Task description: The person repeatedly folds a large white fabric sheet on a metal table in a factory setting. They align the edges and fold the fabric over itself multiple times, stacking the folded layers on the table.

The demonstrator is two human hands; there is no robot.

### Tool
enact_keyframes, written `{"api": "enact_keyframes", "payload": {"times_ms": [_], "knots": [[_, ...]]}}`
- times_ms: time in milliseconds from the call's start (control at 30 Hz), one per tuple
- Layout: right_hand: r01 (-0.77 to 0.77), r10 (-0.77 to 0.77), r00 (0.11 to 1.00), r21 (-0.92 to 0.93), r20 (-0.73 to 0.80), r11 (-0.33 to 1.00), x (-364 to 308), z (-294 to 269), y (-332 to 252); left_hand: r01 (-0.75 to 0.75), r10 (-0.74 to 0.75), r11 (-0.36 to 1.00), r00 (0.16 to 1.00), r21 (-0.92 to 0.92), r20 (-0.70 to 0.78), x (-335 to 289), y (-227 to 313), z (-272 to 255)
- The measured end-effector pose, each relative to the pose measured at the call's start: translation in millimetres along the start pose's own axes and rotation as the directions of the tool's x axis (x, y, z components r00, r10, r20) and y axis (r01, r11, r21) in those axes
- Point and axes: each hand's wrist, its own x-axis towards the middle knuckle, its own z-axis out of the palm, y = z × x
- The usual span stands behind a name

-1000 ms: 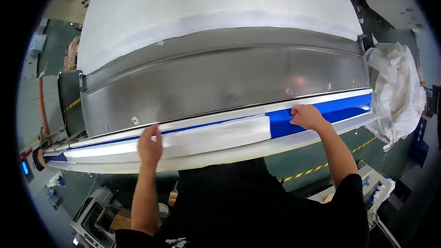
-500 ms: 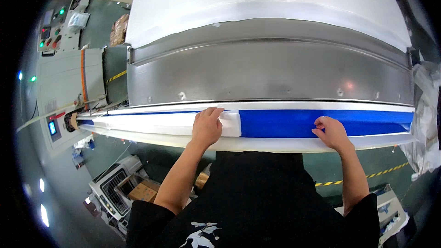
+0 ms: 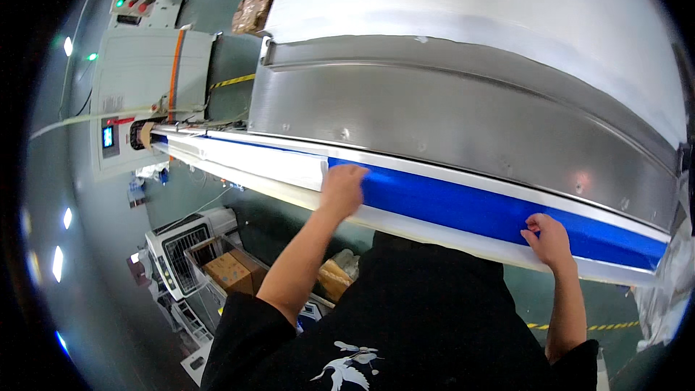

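Note:
A long strip of white folded material (image 3: 264,164) lies on a narrow blue belt (image 3: 449,204) that runs across in front of me. My left hand (image 3: 344,190) is over the belt just at the strip's right end, fingers bent and partly hidden by the back of the hand. Farther right, my right hand (image 3: 548,239) hovers at the belt's near side. Its fingers are loosely curled, with a gap between thumb and forefinger, and nothing shows in it.
Behind the belt rises a metal plate (image 3: 434,112) with a broad white sheet (image 3: 478,0) above it. The belt leads left to a white machine (image 3: 137,80) with a small lit screen. An air cooler (image 3: 181,246) and a cardboard box (image 3: 233,271) stand on the floor; clear plastic (image 3: 662,304) hangs at the right.
The view has turned. The white strip has travelled left along the belt, and my left hand has gone from lying on it to its right end. My right hand stays loosely curled.

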Motion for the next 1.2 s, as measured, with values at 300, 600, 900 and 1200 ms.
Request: {"api": "enact_keyframes", "payload": {"times_ms": [300,600,900,1200], "knots": [[0.054,-0.053,0.998,0.003,-0.027,0.999,2.1,2.3,-5.1,-0.028,0.037,0.977,0.999,-0.211,0.035,-2.8,53.1,8.6],[0.051,-0.05,0.999,-0.044,0.007,0.998,15.4,4.1,-23.0,0.029,-0.016,0.974,0.998,-0.223,0.061,0.6,28.2,4.0],[0.182,-0.184,0.983,-0.169,-0.001,0.969,84.1,5.3,-98.7,0.066,-0.094,0.95,0.992,-0.305,-0.079,16.3,-35.7,-5.2],[0.306,-0.311,0.95,-0.262,0.023,0.915,234.6,-16.8,-261.8,0.086,-0.2,0.961,0.871,-0.263,-0.448,118.0,-135.4,-27.3]]}}
